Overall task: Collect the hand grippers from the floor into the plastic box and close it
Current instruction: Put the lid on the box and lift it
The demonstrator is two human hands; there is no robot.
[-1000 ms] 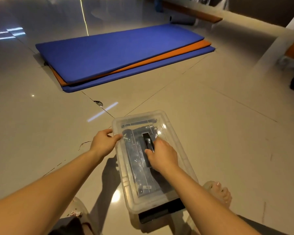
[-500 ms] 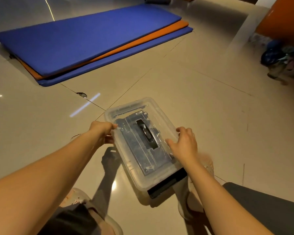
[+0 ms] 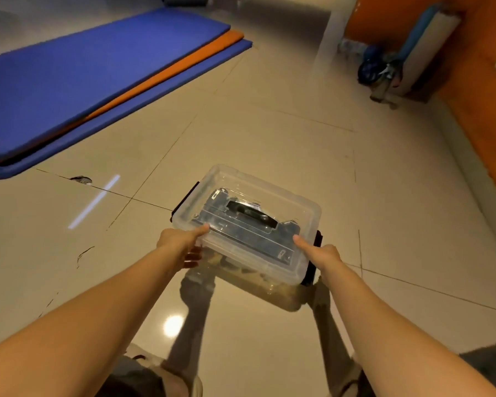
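Box (image 3: 258, 193) hangs off the floor (image 3: 269, 124), it seems; your left hand (image 3: 181, 243) and right hand (image 3: 325, 253) clasp its near corners, thumbs (image 3: 202, 230) atop the lid (image 3: 287, 196), fingers (image 3: 192, 257) curled beneath, for a level carry.

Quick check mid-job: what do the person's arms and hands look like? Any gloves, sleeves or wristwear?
Both are bare. The left hand and right hand wear no gloves, and no ring shows on the visible fingers. The left forearm and right forearm carry no sleeve, watch, band or marking up to the frame's edge.
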